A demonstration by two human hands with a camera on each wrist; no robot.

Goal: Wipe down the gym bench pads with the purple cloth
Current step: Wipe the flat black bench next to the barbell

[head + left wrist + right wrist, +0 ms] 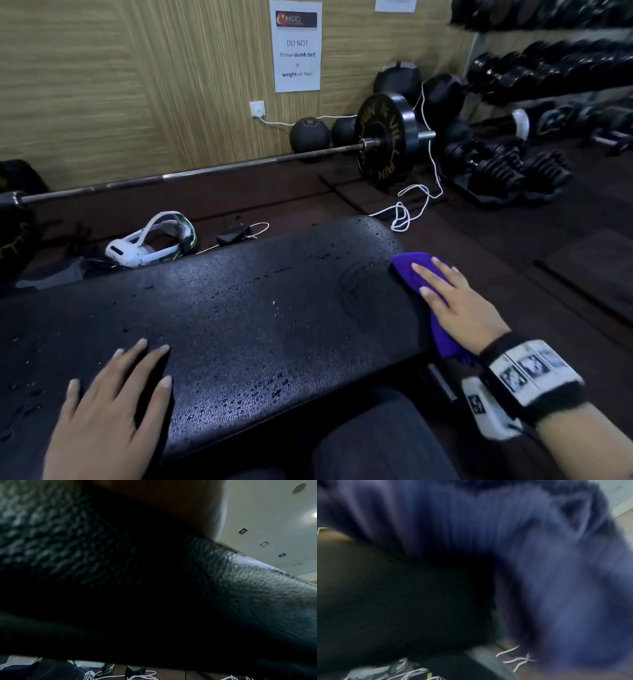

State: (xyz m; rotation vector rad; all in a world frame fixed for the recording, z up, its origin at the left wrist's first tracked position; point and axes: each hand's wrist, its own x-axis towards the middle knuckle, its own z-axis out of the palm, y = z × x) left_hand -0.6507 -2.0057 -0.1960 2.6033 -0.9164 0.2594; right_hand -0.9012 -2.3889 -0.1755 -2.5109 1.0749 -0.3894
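The right hand (460, 305) lies flat on the purple cloth (416, 274), its fingers (432, 274) straight and slightly apart, pressing the cloth onto the right end of the black pad (257, 308). The cloth drapes over the pad's right edge and hangs down under the wrist; in the right wrist view it fills most of the picture as a blurred purple mass (539, 561). A black-and-white band (527, 373) wraps that wrist.

The left hand (102, 411) rests flat on the near left part of the pad, fingers straight and spread, holding nothing. The left wrist view shows the pad's grained black cover (240, 581) close up.

Water drops speckle the pad's middle and near side. On the floor beyond its far edge lie a white headset (147, 241), a small black box (233, 234) and a looped white cable (407, 205). A barbell (383, 140) lies along the far wall, with dumbbells (507, 164) at the far right.
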